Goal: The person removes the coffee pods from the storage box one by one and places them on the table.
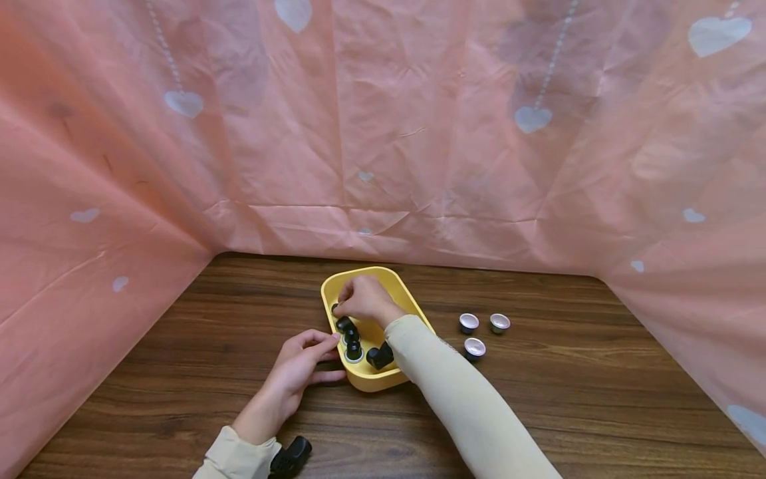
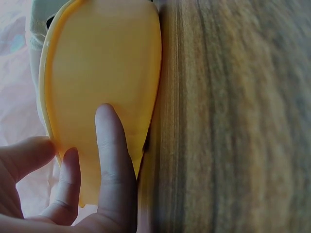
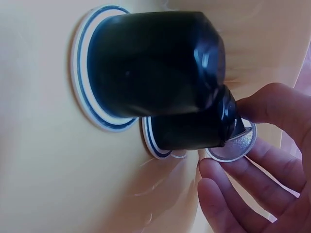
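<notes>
My right hand (image 1: 366, 299) reaches into a yellow tray (image 1: 413, 307) and pinches a coffee capsule (image 3: 234, 147) by its far left wall. In the right wrist view that capsule's silver foil lid shows between thumb and fingers; the capsule in front covers part of it. Two black capsules (image 3: 155, 65) stand lid-down nearer the camera. In the head view several black capsules (image 1: 354, 351) sit along the tray's left side. Another dark cluster (image 1: 380, 357) lies near its front, partly behind the sleeve. My left hand (image 1: 299, 366) touches the tray's outer left wall and rim with extended fingers.
Three capsules (image 1: 475, 348) stand foil-side up on the wooden table (image 1: 556, 392), right of the tray. A black object (image 1: 291, 456) lies by the left sleeve. Pink curtain (image 1: 431, 146) with heart prints hangs around the back and sides.
</notes>
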Demonstrator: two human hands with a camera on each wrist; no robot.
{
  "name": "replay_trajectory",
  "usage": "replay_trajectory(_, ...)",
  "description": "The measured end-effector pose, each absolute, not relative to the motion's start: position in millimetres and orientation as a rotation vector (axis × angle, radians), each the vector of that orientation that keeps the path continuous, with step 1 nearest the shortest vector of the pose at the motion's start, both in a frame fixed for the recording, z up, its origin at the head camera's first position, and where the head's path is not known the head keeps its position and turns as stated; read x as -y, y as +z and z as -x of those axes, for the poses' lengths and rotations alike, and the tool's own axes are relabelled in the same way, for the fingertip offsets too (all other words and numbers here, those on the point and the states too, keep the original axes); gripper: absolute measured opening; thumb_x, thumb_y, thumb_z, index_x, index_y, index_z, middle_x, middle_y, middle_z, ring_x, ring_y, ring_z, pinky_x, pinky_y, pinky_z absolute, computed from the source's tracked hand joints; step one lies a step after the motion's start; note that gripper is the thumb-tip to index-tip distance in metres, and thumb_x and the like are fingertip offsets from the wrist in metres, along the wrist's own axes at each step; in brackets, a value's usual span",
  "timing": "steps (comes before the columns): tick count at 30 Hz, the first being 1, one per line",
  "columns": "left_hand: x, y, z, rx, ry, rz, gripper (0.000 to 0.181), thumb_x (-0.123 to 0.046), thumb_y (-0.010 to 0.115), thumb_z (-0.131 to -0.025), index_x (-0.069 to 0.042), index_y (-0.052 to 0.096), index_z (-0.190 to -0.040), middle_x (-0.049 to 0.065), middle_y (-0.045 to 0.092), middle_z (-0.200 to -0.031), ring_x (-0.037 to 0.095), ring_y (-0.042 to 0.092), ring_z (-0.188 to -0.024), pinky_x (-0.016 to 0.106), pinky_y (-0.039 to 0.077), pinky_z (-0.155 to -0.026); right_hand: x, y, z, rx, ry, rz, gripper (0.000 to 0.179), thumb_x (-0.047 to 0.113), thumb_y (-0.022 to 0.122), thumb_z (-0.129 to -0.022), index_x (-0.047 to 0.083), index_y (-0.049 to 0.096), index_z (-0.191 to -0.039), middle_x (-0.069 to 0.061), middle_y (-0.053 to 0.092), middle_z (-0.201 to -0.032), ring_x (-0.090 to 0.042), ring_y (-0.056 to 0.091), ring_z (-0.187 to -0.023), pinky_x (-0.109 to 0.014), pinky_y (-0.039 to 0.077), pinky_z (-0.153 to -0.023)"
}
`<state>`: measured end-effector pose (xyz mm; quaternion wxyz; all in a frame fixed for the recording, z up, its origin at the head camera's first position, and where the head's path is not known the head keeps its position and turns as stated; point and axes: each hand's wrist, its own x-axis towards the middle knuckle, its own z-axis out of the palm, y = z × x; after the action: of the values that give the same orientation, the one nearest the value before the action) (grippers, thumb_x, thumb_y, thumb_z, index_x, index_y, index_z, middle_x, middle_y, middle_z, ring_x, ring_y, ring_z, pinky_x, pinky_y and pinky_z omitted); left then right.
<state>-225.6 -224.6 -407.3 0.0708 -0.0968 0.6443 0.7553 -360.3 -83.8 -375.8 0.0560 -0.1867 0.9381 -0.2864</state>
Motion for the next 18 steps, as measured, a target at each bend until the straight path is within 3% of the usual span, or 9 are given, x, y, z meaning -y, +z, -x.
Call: replay_trajectory(18,224.3,-407.5,225.5,-1.938,2.274,0.263,0.02,-0.017,0.069,-0.106,0.002,0.065,-0.11,0.012,0.064,-0.114,0.021,0.07,-0.097,0.044,0.072,-0.081,83.6,-369.2,360.9,-2.872,-1.052,0.567,0.019,0.029,0.09,-0.081,0.016,0.079,-0.089,0.003,0.077,-0.085,-0.009,0.063,-0.077,-0.018,0.051,-0.065)
